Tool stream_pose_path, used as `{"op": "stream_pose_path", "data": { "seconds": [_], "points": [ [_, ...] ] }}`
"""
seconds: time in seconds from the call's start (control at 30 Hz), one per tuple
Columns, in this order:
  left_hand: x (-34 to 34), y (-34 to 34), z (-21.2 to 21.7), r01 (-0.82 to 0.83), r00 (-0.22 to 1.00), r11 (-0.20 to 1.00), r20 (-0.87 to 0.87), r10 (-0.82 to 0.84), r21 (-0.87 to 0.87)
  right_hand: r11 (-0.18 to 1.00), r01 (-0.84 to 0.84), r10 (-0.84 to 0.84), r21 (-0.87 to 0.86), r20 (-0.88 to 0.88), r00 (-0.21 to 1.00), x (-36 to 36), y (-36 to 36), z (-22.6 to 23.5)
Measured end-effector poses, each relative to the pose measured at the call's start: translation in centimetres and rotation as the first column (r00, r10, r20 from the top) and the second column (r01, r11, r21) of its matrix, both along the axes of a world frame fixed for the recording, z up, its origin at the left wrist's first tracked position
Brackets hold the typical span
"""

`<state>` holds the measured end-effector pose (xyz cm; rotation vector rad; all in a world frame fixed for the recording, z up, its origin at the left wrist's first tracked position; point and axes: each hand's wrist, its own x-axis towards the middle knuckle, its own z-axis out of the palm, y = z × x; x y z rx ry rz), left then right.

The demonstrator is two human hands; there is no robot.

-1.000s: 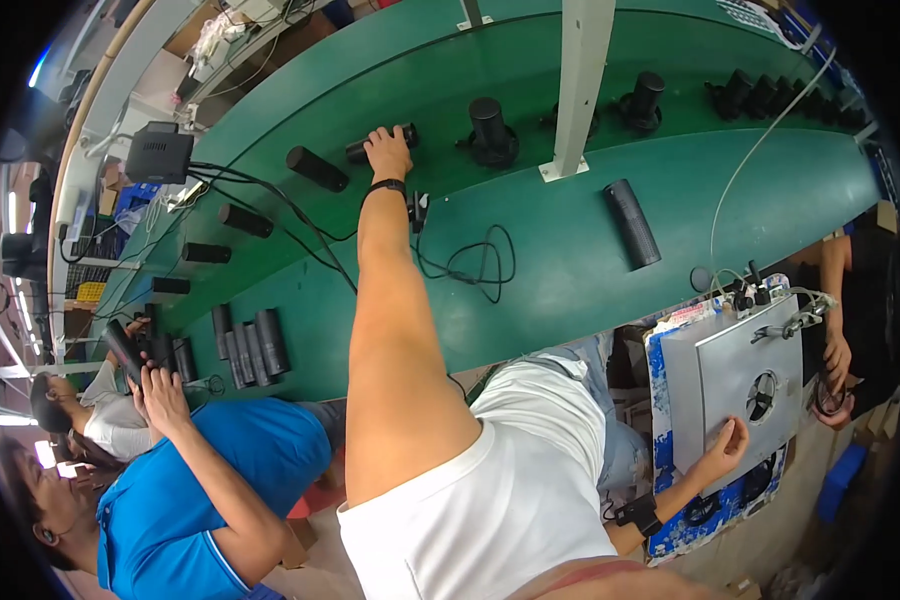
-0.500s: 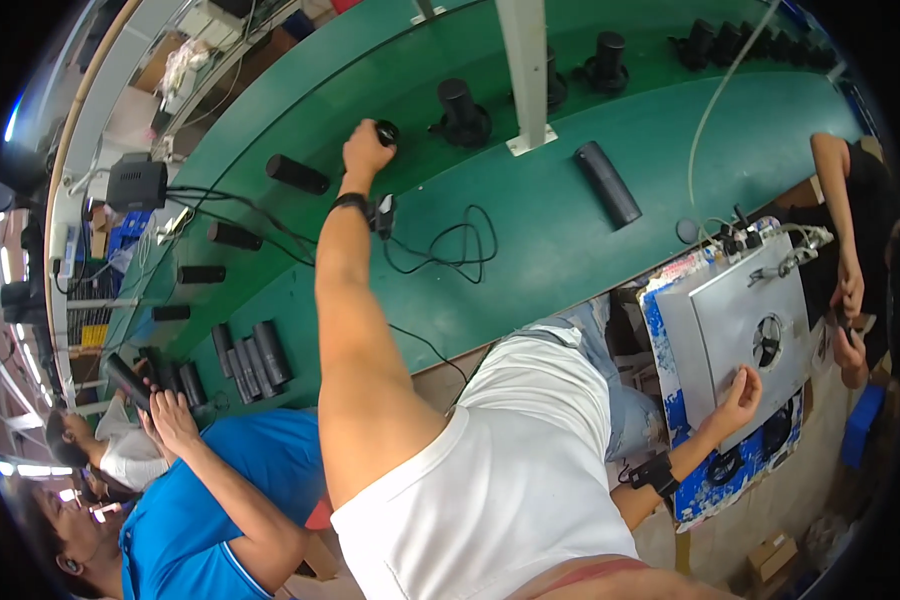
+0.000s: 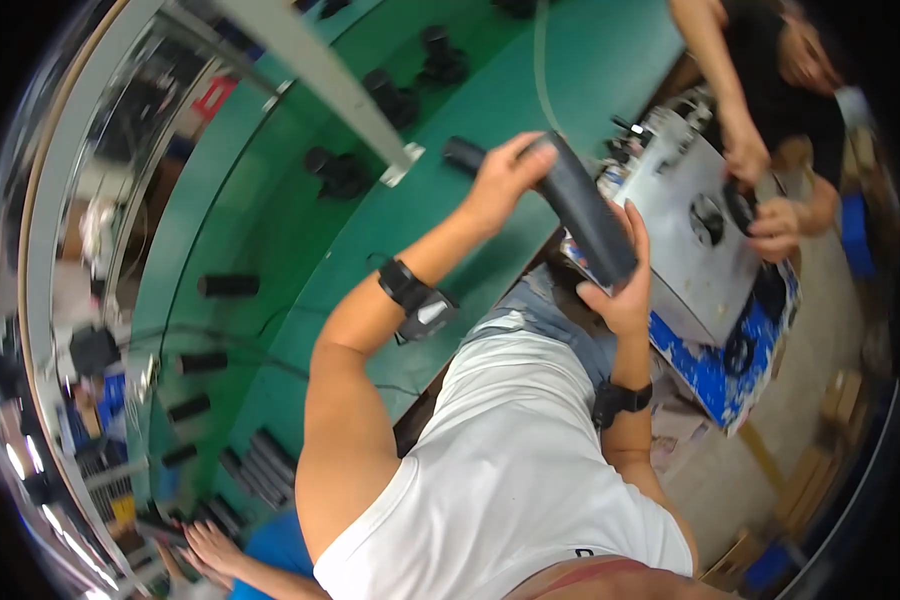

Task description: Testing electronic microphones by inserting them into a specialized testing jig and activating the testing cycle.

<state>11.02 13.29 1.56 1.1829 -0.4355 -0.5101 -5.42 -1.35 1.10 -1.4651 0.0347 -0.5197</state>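
A black cylindrical tube (image 3: 583, 208) is held up at a slant in front of me, above the belt's near edge. My left hand (image 3: 505, 183) grips its upper end, thumb across the top. Around the lower end my right hand (image 3: 626, 292) is cupped, with the thumb on one side and the fingers on the other. Behind my left hand, another black tube (image 3: 462, 155) lies on the green belt (image 3: 370, 262), partly hidden by that hand.
A silver metal box (image 3: 685, 225) with a round opening stands on a blue, worn bench to the right, where a co-worker's hands (image 3: 755, 200) hold a dark round part. A metal post (image 3: 320, 80) rises from the belt. Several black tubes (image 3: 228, 286) lie to the left.
My left hand has come back from the far side of the belt with the black tube. My right hand has left the metal box and taken the tube's lower end. The view has turned right.
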Motion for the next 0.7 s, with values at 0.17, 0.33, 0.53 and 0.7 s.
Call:
{"op": "stream_pose_path", "data": {
  "seconds": [0.17,0.33,0.53,0.7],
  "points": [
    [-4.3,-6.9,0.9,0.325,0.943,0.914,0.013,-0.331,-0.242,0.903,0.419,-0.423,0.097,0.027,0.906,-4.9,-5.3,-1.3],
    [-8.2,-9.5,-0.6,0.548,0.835,0.825,0.149,-0.53,-0.138,0.797,0.492,-0.477,0.352,-0.135,0.869,-11.3,-7.2,-3.2],
    [-8.4,-11.2,-1.0,0.509,0.732,0.854,0.467,-0.495,0.107,0.666,0.408,-0.266,0.624,-0.313,0.912,-14.1,-7.0,-4.7],
    [-9.0,-10.2,-2.1,0.401,0.812,0.9,0.388,-0.435,0.171,0.757,0.376,-0.281,0.535,-0.254,0.926,-13.5,-6.5,-3.9]
  ]
}}
